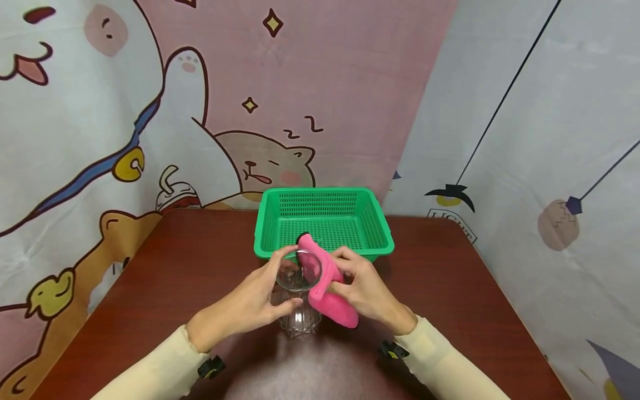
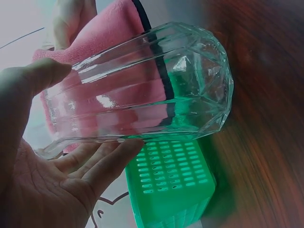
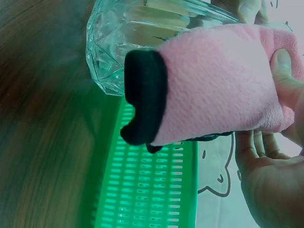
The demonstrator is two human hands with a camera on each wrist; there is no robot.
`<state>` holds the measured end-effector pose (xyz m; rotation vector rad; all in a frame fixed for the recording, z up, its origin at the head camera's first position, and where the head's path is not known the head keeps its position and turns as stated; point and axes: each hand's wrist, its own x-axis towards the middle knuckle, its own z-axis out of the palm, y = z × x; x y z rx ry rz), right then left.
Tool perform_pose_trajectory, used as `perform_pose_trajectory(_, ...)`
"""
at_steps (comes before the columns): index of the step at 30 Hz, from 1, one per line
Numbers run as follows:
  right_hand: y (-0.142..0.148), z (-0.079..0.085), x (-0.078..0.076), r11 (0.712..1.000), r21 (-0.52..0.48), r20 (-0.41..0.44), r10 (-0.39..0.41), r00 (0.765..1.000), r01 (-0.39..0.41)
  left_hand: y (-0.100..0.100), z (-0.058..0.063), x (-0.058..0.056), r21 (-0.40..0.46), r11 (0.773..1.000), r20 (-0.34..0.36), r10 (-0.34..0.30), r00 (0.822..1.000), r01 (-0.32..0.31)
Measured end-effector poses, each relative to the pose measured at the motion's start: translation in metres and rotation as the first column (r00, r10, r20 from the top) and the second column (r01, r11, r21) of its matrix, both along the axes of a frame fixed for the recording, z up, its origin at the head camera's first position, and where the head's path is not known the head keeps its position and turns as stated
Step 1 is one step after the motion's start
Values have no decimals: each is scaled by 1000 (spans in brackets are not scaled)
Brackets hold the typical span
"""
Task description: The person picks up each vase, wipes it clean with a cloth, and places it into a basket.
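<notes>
A cartoon-printed wall hanging fills the background, pink in the middle and pale at the sides; before it stands a dark reddish-brown table, its near part shiny with light; a green plastic basket, slatted with small holes, sits at the table's far edge; two cream sleeves reach in from the near side, a small black device at each wrist; the left hand is partly open in a wide curve, thumb on the near side and fingers on the far side, gripping a clear glass jar near its mouth; the right hand is closed more tightly, pinching a folded pink cloth between thumb and fingers; the jar is between the two hands, on the near side of the basket, mouth upward, its faceted base lowest; whether that base touches the table I cannot tell; the cloth lies along the jar's right side, by the rim, and shows pink through the glass; whether any of it goes inside the mouth is unclear; a narrow black border edges the cloth.
</notes>
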<state>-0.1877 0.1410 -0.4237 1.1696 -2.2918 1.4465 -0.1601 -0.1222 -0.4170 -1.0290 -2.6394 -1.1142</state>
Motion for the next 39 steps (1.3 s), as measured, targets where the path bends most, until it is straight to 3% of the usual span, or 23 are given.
perform_pose_trajectory(15, -4, -7, -1, 992, 109, -64, 69, 996, -62, -2, -1, 2, 4, 1000, -6, -7, 1000, 7)
perform_pose_trajectory(25, -5, -8, -5, 988, 149, -100, 56, 993, -41, -1, 2, 0, 9, 1000, -4, -15, 1000, 15)
perform_pose_trajectory(39, -3, -9, -3, 952, 302, -116, 85, 990, -46, -1, -1, 1, 11, 1000, -2, -21, 1000, 21)
